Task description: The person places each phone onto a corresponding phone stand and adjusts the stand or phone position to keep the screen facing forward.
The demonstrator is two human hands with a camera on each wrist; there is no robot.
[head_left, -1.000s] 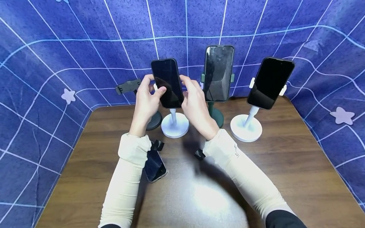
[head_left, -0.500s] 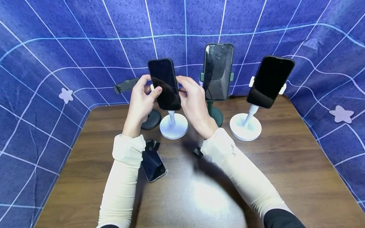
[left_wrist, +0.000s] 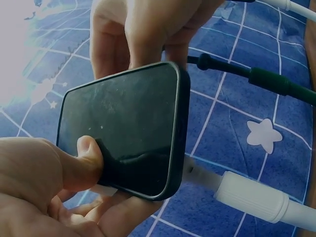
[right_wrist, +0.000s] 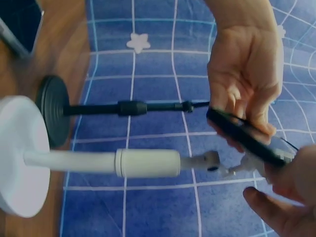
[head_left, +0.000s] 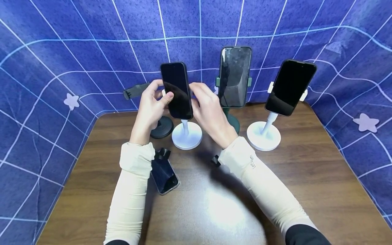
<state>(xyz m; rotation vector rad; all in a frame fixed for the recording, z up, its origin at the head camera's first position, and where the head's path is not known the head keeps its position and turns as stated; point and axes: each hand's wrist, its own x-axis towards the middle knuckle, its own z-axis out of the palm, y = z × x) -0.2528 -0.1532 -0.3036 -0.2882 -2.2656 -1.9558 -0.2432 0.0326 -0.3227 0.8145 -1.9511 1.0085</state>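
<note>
A black smartphone (head_left: 176,90) stands nearly upright at the head of a white phone stand (head_left: 187,137), tilted slightly. My left hand (head_left: 151,107) pinches its left side, thumb flat on the screen and fingers behind. A bit of white clamp (head_left: 164,93) shows beside that thumb. On the opposite edge, my right hand (head_left: 211,112) has its fingers curled at the phone's side, tips hidden behind it in the left wrist view. The stand's white stem (right_wrist: 148,163) and ball joint (right_wrist: 212,160) show below the phone.
To the right, a green stand (head_left: 233,124) and another white stand (head_left: 264,141) each carry a phone. A black stand (head_left: 162,127) with a bare clamp (head_left: 134,91) is behind my left hand. Another phone (head_left: 165,177) and small black pieces (head_left: 215,160) lie on the wooden table (head_left: 92,190).
The held phone has shifted slightly left and turned a little, its right edge swinging away. Both hands stay at its sides, the left one moving a little left with it.
</note>
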